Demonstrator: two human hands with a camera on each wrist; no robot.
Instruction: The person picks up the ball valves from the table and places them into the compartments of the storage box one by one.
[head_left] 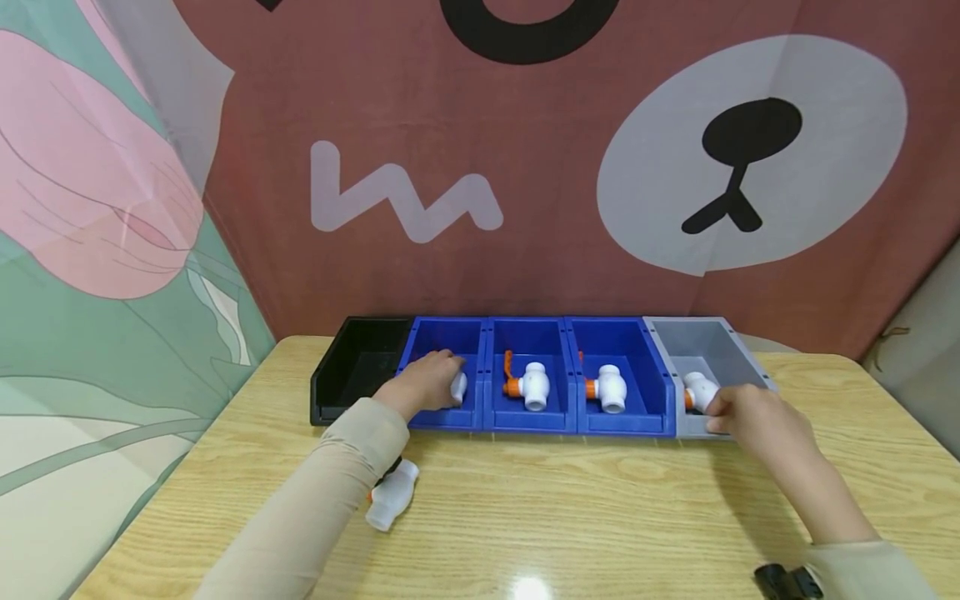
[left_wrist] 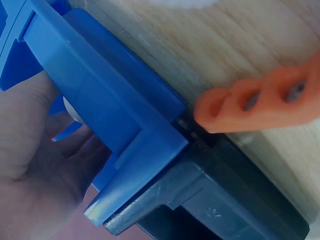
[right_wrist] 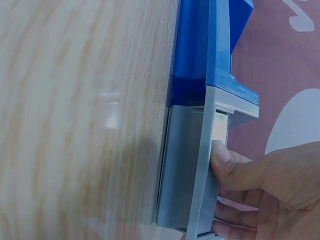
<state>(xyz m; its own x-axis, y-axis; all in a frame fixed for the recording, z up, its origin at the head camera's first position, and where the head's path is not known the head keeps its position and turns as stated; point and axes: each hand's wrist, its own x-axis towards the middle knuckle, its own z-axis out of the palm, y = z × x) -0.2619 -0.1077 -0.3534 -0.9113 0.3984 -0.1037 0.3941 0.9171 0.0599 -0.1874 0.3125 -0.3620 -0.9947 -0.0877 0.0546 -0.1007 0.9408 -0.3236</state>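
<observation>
My left hand reaches into the leftmost blue bin, its fingers curled over a white ball valve. The left wrist view shows that hand behind the bin's wall, with a sliver of the white valve. At the far right, my right hand grips the front rim of the grey bin, thumb at the lip and fingers behind it in the right wrist view. Inside the grey bin, close to those fingers, lies a white ball valve with an orange part.
Two more blue bins each hold a white valve with orange fittings. A black bin stands at the row's left end. Another white valve lies on the wooden table beside the left forearm; its orange handle shows close up.
</observation>
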